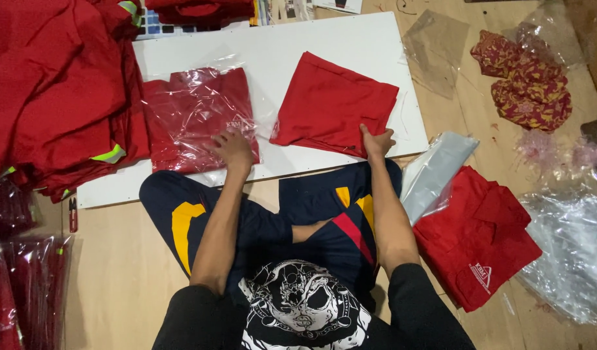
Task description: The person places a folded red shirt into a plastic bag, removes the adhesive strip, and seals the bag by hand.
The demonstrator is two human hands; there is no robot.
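I sit cross-legged at a white board (350,45) on the floor. My left hand (233,149) lies flat on a folded red shirt in a clear plastic bag (198,116) at the board's left. To its right, the near right corner of a bare folded red shirt (331,104) is pinched by my right hand (378,142), thumb on top.
A heap of red garments with reflective strips (58,91) rises at the left. Bagged red shirts (26,285) lie at the lower left. A folded red shirt (477,240) and a stack of clear bags (438,172) lie to my right. Patterned cloth (528,84) is at the far right.
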